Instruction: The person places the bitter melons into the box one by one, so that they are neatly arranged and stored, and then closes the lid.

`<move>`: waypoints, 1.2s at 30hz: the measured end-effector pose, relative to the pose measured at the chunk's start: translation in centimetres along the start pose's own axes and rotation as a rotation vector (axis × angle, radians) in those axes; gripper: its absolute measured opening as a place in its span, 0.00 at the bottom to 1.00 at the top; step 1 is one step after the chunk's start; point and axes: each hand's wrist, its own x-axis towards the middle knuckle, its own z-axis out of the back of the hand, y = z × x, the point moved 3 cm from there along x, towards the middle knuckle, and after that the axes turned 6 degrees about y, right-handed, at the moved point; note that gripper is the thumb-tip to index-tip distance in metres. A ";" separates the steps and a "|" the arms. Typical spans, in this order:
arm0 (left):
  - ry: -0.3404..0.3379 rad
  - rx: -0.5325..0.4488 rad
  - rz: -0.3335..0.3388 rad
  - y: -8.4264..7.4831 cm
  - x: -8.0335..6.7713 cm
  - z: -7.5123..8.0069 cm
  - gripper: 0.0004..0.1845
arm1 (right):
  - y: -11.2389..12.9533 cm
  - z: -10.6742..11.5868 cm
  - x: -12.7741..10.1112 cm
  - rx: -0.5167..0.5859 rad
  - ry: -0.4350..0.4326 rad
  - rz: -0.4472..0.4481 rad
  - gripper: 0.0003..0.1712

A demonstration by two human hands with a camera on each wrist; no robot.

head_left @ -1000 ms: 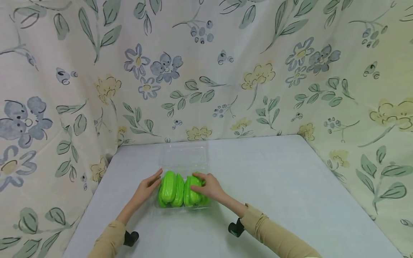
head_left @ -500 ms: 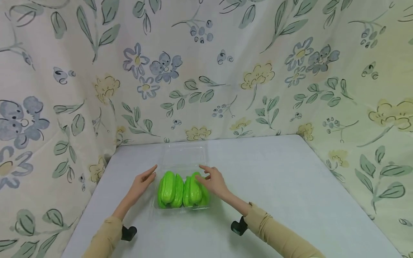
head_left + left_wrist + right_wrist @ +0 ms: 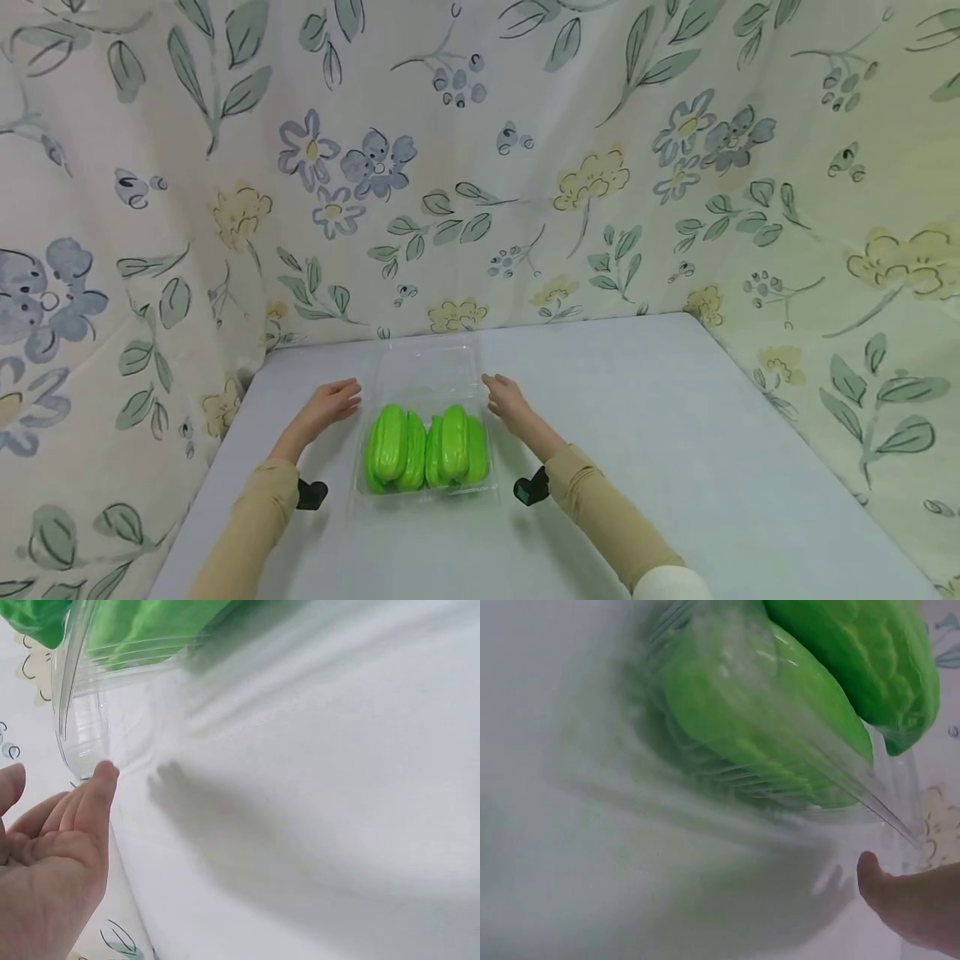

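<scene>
A clear plastic clamshell tray (image 3: pixel 358 483) sits on the white table and holds several bright green ridged vegetables (image 3: pixel 423 446). Its open lid (image 3: pixel 427 367) lies flat behind it. My left hand (image 3: pixel 333 400) rests open just left of the hinge, holding nothing. My right hand (image 3: pixel 504 396) is open just right of the hinge, also holding nothing. In the left wrist view my left hand's fingertips (image 3: pixel 101 776) come close to the tray's clear corner (image 3: pixel 79 742), under the green vegetables (image 3: pixel 142 622). The right wrist view shows the vegetables (image 3: pixel 780 712) behind clear plastic and one fingertip (image 3: pixel 870 874).
The white table (image 3: pixel 675 433) is enclosed on three sides by a floral cloth (image 3: pixel 525 167). Black wrist camera mounts (image 3: pixel 311 494) (image 3: pixel 528 490) sit on both forearms near the tray's front corners.
Both hands have come off the green vegetables and moved apart and farther back, to the two sides of the tray near the lid's hinge. The tray has stayed put.
</scene>
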 end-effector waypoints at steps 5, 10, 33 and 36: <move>0.076 -0.010 0.027 -0.2 0.8 -0.5 0.31 | 1.0 -1.1 -0.7 0.129 0.087 -0.072 0.45; 0.025 0.040 0.045 -0.1 1.0 -0.7 0.30 | 5.8 -2.8 -5.9 0.144 0.093 -0.103 0.36; -0.394 0.223 -0.333 -2.2 2.3 -3.9 0.05 | 6.5 4.1 -7.8 -0.127 0.190 0.049 0.51; -0.405 0.276 -0.356 -1.8 1.7 -4.3 0.01 | 5.9 4.7 -8.8 -0.159 0.201 0.036 0.53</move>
